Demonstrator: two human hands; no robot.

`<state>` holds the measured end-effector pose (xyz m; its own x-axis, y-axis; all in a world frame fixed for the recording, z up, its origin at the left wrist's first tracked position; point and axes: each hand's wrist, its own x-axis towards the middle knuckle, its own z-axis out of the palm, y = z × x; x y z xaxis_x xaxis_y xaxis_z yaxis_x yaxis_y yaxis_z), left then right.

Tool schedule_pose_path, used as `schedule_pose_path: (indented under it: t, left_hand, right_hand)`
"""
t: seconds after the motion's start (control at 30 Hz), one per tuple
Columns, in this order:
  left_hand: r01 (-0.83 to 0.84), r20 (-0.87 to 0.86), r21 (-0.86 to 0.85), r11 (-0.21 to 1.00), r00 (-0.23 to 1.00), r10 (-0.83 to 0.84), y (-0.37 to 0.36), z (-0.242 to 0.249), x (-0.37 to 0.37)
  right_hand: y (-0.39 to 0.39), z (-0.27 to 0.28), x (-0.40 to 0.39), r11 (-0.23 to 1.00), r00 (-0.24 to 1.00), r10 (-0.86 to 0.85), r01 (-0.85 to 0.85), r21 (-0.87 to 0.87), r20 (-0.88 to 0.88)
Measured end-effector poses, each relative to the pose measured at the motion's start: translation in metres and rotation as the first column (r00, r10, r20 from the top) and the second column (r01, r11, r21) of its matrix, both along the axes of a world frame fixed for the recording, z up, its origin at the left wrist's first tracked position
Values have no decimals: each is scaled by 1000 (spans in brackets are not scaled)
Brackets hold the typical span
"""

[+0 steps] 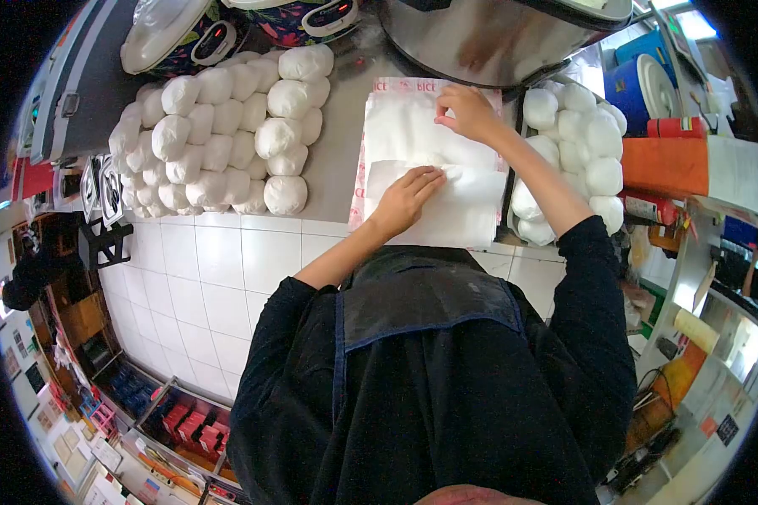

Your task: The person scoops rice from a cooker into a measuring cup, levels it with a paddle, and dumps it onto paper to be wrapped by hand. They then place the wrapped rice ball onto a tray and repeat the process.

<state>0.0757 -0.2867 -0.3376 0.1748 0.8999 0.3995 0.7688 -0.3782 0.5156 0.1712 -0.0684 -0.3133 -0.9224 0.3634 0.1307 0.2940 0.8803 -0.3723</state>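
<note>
A stack of white wrapping paper (459, 219) lies on the counter in front of me, over sheets printed with red lettering (358, 198). My left hand (406, 202) lies flat on the paper, its fingers stretched out towards a small white mound (429, 158) near a raised paper edge. What the mound is made of is hard to make out. Farther up the sheet, my right hand (467, 114) is closed in a pinch, thumb against fingertips. Whatever sits between those fingertips, if anything, is too small to name.
Rounded white bundles (215, 143) are piled on the left; more bundles (577, 139) fill the right side. A large steel pot (488, 42) stands behind the paper. Two patterned electric cookers (177, 38) are at the back left. A blue bucket (636, 88) stands far right.
</note>
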Motion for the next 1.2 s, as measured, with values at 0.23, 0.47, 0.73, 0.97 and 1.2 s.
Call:
schedule_pose_path:
  t: [0.23,0.47,0.73,0.97,1.2]
  left_hand:
    - [-97,151,-24,995,984,100,4,5,3]
    - [-161,277,-53,986,946,169,6,5,2]
    - [-256,175,29,966,953,247,4,-1,2]
    - [-406,234,108,907,897,374,2,-17,0]
    - [-250,-421,197,948,852,312,2,15,-21]
  right_hand:
    - [0,-24,-3,989,986,-122,131,-70,112]
    - [-2,-8,-4,962,982,-118,149,-228,145]
    - [-12,-13,10,910,994,58,-13,414,-95]
    - [-52,22,34,956,957,206,-152,252,-204]
    - [-105,2,65,952,961,257,-235,195,-101]
